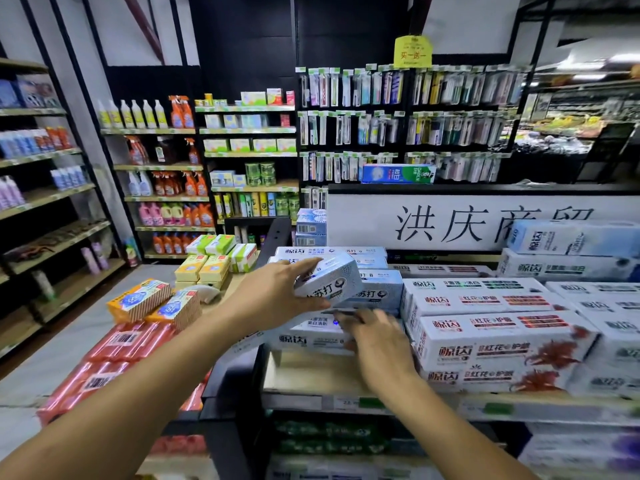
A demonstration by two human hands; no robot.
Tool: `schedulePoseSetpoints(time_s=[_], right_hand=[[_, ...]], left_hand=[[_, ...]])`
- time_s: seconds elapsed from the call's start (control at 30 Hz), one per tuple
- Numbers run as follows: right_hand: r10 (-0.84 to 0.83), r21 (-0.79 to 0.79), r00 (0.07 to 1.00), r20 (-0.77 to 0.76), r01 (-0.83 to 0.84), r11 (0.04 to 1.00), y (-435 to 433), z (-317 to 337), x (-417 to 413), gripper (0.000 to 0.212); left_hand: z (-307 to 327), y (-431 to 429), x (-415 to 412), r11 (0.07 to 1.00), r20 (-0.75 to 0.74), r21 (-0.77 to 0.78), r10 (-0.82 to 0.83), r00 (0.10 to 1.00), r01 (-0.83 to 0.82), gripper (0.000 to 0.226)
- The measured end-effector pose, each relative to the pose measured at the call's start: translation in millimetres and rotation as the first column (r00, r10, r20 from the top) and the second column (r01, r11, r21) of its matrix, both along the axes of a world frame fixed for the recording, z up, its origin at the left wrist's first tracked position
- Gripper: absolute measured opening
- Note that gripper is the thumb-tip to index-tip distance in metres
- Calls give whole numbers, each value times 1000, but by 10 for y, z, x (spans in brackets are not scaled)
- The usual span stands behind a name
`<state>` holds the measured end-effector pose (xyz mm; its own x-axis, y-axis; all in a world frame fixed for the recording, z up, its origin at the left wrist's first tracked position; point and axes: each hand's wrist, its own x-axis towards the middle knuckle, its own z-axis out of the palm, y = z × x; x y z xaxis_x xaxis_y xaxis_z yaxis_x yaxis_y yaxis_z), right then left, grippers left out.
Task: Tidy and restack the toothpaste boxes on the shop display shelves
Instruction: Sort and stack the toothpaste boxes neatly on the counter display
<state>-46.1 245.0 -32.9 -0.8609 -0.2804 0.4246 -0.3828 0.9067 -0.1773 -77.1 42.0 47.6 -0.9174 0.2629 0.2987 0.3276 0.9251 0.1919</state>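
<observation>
Midway through restacking. Gripping a tilted pale-blue toothpaste box (pixel 329 278) in the left hand (pixel 273 292), just above its stack (pixel 379 289) on the shelf (pixel 304 372); resting the flat right hand (pixel 377 344) (blurred) on a lower white box (pixel 304 337). Next, likely: level it, seat squarely.

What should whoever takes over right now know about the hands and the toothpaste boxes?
Left hand: grips a pale blue box, tilted, lifted above the rest.
Right hand: fingers flat on the lower blue boxes; blurred.
Done: red-printed boxes to the right sit stacked squarely.
To do: set the held box down and square the lower blue boxes; bare shelf shows in front of them.
</observation>
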Motion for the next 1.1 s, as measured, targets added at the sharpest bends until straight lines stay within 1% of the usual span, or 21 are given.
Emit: schedulePoseSetpoints(time_s=[0.1, 0.13, 0.2, 0.23, 0.3, 0.4, 0.47, 0.57, 0.63, 0.7, 0.8, 0.87, 0.93, 0.97, 1.03, 1.1], right_hand=[[18, -178, 1000, 14, -15, 984, 11, -17, 9, 37], [28, -180, 1000, 8, -26, 983, 18, -20, 9, 39], [50, -112, 998, -37, -54, 992, 21, -20, -9, 44], [55, -106, 997, -53, -61, 993, 24, -14, -21, 44], [26, -106, 997, -79, -34, 994, 20, 14, -40, 38], [-63, -80, 985, -160, 51, 995, -2, -10, -42, 31], [-73, -76, 982, -175, 61, 995, -6, -94, -22, 39], [-30, -67, 987, -158, 20, 998, 23, -300, 43, 62], [-22, -108, 991, -133, 7, 994, 56, -405, 132, 71], [-27, -170, 990, -137, 3, 986, 93, -428, 234, 65], [-27, -292, 986, -164, -22, 956, 146, -336, 361, 39], [-39, -423, 981, -191, -46, 905, 213, -219, 459, 28], [-72, -524, 962, -262, -79, 848, 291, -76, 558, 17], [-83, -546, 947, -310, -106, 831, 320, -12, 601, 13], [-88, -541, 926, -367, -136, 830, 358, 88, 647, 13], [-74, -498, 934, -349, -118, 859, 370, 135, 626, 17]], left_hand=[[-25, -24, -24, 999, 20, 29, -15, 1000, 14, 89], [-33, -23, -28, 999, 22, 43, -21, 1000, 20, 87], [-42, -11, -38, 997, 33, 67, -37, 999, 34, 86], [-48, -3, -45, 997, 42, 71, -39, 998, 36, 88], [-58, 11, -58, 998, 53, 53, -30, 998, 27, 90], [-47, 41, -68, 999, 69, 23, -24, 997, 22, 92], [-30, 70, -61, 1000, 69, 5, -23, 997, 23, 92], [-19, 115, -44, 999, 82, -4, -45, 996, 45, 92], [-25, 144, -28, 997, 93, -18, -69, 993, 71, 94], [-34, 179, -14, 994, 83, -52, -89, 993, 93, 91], [-32, 229, 24, 990, 61, -74, -116, 991, 121, 87], [-62, 262, 59, 988, 65, -38, -146, 987, 148, 88], [-124, 318, 102, 980, 77, -41, -189, 979, 193, 88], [-168, 358, 126, 974, 81, -64, -210, 974, 215, 89], [-262, 457, 172, 959, 82, -114, -250, 965, 259, 90], [-362, 550, 210, 937, 51, -189, -290, 956, 294, 87]])
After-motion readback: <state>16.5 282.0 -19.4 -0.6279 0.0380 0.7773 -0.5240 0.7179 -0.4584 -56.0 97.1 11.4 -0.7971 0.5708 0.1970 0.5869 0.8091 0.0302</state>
